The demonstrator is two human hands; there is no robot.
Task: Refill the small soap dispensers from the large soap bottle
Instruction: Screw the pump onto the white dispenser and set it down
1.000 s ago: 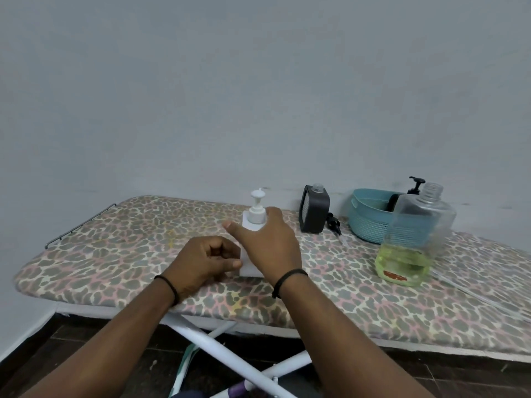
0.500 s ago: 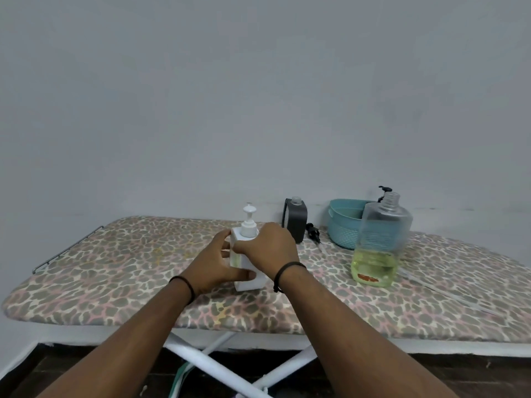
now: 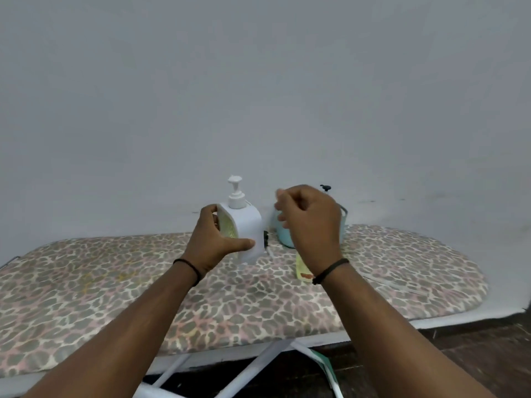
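Dispenser (image 3: 247, 225): one white pump bottle, lifted above the ironing board (image 3: 115, 282)
Left hand (image 3: 214, 242): grasping the dispenser
Right hand (image 3: 309, 222): fingers curled, holding nothing
Basket (image 3: 283, 237): one, teal, mostly hidden
Room: grey wall (image 3: 258, 81), dark floor (image 3: 474, 354)

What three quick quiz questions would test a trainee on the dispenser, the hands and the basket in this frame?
1. True or false: the white dispenser has its pump on.
2. Which of the hands grips the dispenser: A left hand, B right hand?
3. What teal thing sits partly hidden behind the right hand on the ironing board?

Key: 1 true; 2 A; 3 the basket.
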